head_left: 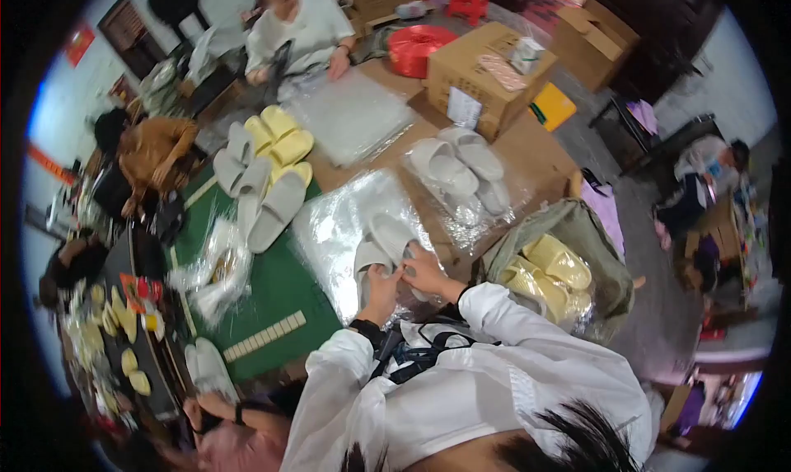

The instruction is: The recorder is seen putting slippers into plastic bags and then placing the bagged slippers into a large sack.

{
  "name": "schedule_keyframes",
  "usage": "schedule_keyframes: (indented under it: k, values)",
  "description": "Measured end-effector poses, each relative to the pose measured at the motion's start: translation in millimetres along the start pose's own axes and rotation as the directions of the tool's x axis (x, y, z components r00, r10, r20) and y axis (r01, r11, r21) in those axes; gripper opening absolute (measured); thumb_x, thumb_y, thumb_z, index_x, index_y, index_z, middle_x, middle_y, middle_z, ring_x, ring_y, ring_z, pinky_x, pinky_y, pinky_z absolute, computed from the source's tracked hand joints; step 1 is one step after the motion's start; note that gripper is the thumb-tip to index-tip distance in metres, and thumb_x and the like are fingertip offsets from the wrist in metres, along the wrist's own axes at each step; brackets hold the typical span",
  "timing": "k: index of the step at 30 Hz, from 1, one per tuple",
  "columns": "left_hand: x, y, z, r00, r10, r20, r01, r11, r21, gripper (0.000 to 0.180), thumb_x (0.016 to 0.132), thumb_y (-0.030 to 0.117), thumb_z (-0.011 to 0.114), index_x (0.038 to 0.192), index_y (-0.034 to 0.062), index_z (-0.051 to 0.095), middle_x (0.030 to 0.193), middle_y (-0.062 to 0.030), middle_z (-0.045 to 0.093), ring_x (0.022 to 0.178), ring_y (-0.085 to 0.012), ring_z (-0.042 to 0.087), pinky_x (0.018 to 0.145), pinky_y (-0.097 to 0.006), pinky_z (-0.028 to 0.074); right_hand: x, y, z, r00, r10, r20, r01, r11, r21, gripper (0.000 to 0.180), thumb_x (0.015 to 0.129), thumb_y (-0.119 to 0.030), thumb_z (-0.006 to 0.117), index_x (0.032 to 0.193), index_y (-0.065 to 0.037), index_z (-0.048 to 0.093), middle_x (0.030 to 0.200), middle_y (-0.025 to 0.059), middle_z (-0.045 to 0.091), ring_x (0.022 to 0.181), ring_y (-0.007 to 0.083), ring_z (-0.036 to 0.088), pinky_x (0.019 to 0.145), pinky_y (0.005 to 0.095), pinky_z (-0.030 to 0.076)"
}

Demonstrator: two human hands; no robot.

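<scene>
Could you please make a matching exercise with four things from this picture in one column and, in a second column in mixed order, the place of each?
Things:
1. pair of grey slippers
2. yellow slippers
3. red roll
4. cardboard box

Places:
A. at the far end of the table, left of the box
B. in an open bag at the person's right
C. under the left hand and right hand, on clear plastic bags
D. on the table, beyond the bagged grey slippers

Pairs: 1-C, 2-B, 3-A, 4-D
</scene>
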State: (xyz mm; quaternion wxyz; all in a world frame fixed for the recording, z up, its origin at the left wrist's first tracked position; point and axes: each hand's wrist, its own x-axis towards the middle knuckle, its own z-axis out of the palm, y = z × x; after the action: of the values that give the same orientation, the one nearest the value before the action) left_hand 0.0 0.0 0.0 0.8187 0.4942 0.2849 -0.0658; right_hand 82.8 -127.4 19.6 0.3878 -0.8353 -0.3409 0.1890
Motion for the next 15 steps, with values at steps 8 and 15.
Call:
schedule_keyframes:
  k: [8,15]
  values:
    - [-54.1,1.1,-28.8,0.958,0.15,-0.244,0.144,0.486,0.862,0.053,0.075,0.027,0.062,0.122,0.0092,0.046,0.127,-0.0208,0.04,0.113,-0.0374,0.044,0.093,-0.041,0.038,21.9,-7.0,-0.1,0.96,-0.213,0.183,0.246,0.952,-0.183,0.041,0.072,-0.027,0.065,0.111,-0.017,0.059,0.118,0.0253,0.042,0.109,0.0414,0.042,0.089,0.0396,0.038]
    - [-69.6,-38.6,-34.5,0.94,0.334,-0.07,-0.012,0.239,0.971,0.051,0.07,0.017,0.061,0.118,0.0091,0.048,0.135,-0.0214,0.028,0.121,-0.0389,0.032,0.097,-0.047,0.031,25.3,-11.1,17.6,0.988,-0.117,-0.097,0.12,0.992,0.026,0.042,0.078,-0.02,0.058,0.116,-0.003,0.052,0.115,0.0271,0.045,0.107,0.0404,0.044,0.092,0.04,0.036]
